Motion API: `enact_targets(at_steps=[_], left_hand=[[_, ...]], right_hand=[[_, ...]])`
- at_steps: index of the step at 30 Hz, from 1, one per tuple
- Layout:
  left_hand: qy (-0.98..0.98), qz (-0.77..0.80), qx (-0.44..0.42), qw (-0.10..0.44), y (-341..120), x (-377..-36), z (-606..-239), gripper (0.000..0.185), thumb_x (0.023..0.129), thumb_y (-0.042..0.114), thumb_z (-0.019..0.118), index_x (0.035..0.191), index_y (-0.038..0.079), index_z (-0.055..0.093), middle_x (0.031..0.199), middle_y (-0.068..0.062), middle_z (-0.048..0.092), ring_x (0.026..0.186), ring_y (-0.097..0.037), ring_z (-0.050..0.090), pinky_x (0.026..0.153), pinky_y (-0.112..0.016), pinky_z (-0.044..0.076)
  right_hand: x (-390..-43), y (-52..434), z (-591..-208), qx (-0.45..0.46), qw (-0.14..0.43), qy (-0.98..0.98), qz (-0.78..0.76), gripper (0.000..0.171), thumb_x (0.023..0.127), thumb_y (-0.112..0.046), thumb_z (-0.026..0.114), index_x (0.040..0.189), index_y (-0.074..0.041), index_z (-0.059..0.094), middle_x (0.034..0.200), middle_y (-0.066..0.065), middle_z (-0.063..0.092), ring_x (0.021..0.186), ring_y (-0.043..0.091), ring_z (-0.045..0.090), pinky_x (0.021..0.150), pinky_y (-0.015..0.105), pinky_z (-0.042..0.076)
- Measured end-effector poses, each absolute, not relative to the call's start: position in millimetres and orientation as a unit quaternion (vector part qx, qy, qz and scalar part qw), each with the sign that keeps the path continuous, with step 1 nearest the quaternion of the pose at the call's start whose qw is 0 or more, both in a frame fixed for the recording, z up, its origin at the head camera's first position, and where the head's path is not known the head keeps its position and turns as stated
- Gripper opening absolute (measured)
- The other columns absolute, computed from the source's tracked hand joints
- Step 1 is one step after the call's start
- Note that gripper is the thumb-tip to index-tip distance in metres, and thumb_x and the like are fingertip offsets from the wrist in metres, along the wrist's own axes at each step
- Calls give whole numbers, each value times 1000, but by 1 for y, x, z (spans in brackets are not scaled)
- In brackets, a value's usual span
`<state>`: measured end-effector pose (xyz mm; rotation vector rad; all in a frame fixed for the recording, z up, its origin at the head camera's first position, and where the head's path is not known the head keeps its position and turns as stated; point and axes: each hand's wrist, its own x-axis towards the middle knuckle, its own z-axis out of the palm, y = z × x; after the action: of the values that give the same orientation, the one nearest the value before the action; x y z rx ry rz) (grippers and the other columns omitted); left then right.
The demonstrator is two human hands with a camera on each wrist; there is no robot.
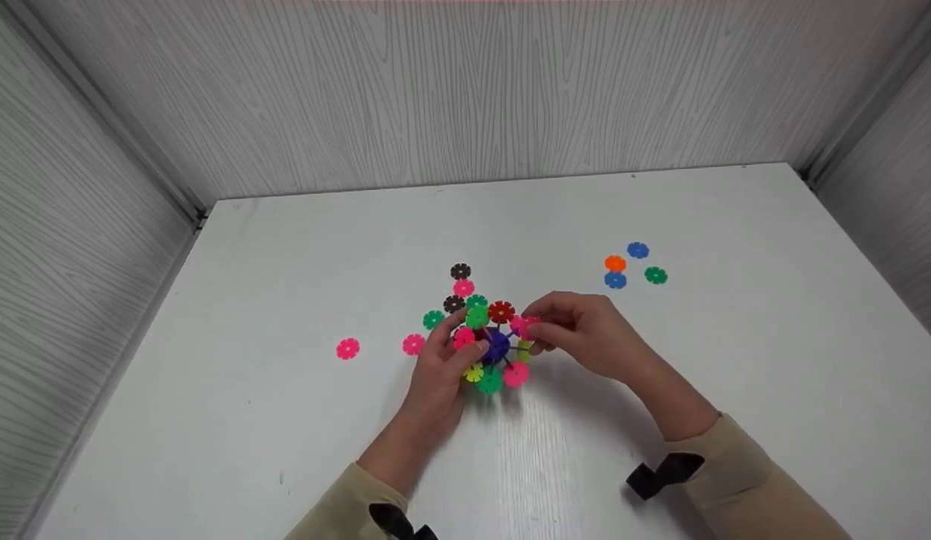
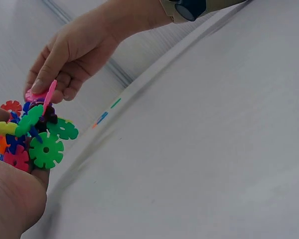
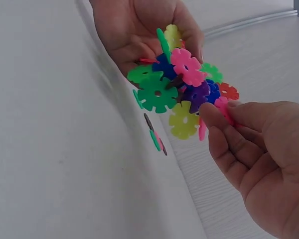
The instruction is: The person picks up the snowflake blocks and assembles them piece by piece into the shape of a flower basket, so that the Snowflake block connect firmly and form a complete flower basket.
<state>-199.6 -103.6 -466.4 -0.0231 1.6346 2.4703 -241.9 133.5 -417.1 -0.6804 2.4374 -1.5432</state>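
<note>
Cluster of snowflake discs sits centre of the head view, just above the counter, cupped from the left by the left hand. That hand's grip is curled round the cluster's left/lower side, thumb on top near a pink disc; in the right wrist view it shows at top centre behind the build.

Right hand comes in from the right of the frame, grip pinched on a single pink disc, thumb + forefinger clamped on its rim. In the left wrist view that pink disc stands edge-on at upper left, touching the cluster's top.

To do this step well, prob.:
- keep the left hand firm so the build doesn't twist
- line the pink disc's slot w/ a slot of the disc it meets, at right angles, then push straight in
- hold the disc by its outer rim, fingers clear of the slot
- don't squeeze neighbouring discs; they could pop off

Can't tell if the slot is seated yet.

Elsewhere in the head view: loose discs at upper right (orange, two blue, green), a pink one at centre left, a few more just above and left of the cluster.
</note>
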Motion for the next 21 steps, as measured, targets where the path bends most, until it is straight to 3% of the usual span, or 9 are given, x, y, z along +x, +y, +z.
enact_targets(at_steps=[8,21], left_hand=[[546,831,7,108,-103,-198,-465,62,100,12,70,154,12,38,155,-17,51,141,-30,55,113,-35,48],[588,803,33,93,-102,-196,-468,64,101,14,71,153,15,35,147,-17,59,134,-31,62,107,-35,53]], right_hand=[[-243,132,-423,-241,65,798,-548,16,101,-14,74,116,-7,75,101,5,80,86,20,78,85,30,63],[-238,126,-424,-205,25,821,-532,17,100,-18,77,115,-12,81,99,0,79,83,17,75,81,30,63]])
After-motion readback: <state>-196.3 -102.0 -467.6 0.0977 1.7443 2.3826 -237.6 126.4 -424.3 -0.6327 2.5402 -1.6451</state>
